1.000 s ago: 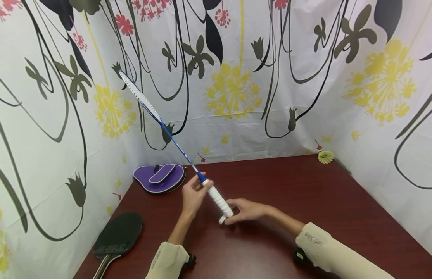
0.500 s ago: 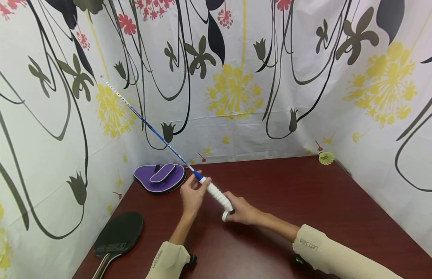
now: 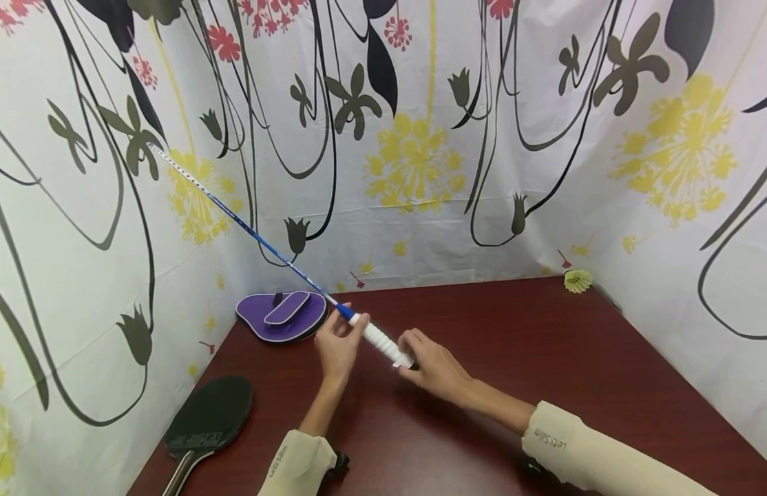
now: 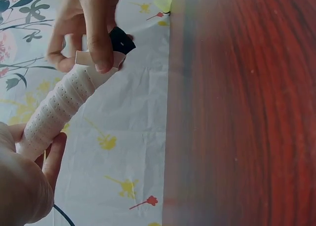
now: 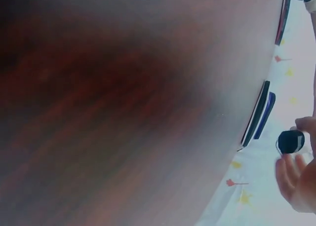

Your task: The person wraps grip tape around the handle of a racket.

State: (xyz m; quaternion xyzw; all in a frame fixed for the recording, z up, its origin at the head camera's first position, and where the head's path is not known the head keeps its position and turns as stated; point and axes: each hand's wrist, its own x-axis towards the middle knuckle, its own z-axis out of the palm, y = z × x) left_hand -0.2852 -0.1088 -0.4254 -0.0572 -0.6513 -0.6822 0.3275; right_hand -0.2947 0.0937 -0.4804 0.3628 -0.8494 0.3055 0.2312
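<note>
A blue and white badminton racket (image 3: 278,256) is held tilted above the table, its head pointing to the upper left. My left hand (image 3: 337,348) pinches it where the blue cone meets the white-wrapped handle. At the butt, my right hand (image 3: 438,368) grips the loose end of the white grip tape (image 4: 61,102) with thumb and fingers. Ridged, perforated turns of this tape cover the handle in the left wrist view. The black butt cap (image 4: 122,41) sticks out beyond the tape, and the right wrist view shows it end-on beside my right hand's fingers.
On the dark red table (image 3: 513,324), a black table tennis paddle (image 3: 210,417) lies at the left edge. Behind it is a purple paddle case (image 3: 252,318). A yellow shuttlecock (image 3: 578,280) sits in the far right corner. Flower-printed cloth (image 3: 414,241) hangs around the table.
The racket head has swung left and slightly down, turning nearly edge-on. My right hand has come round the butt and up, and the hanging piece of tape now lies closer to the handle.
</note>
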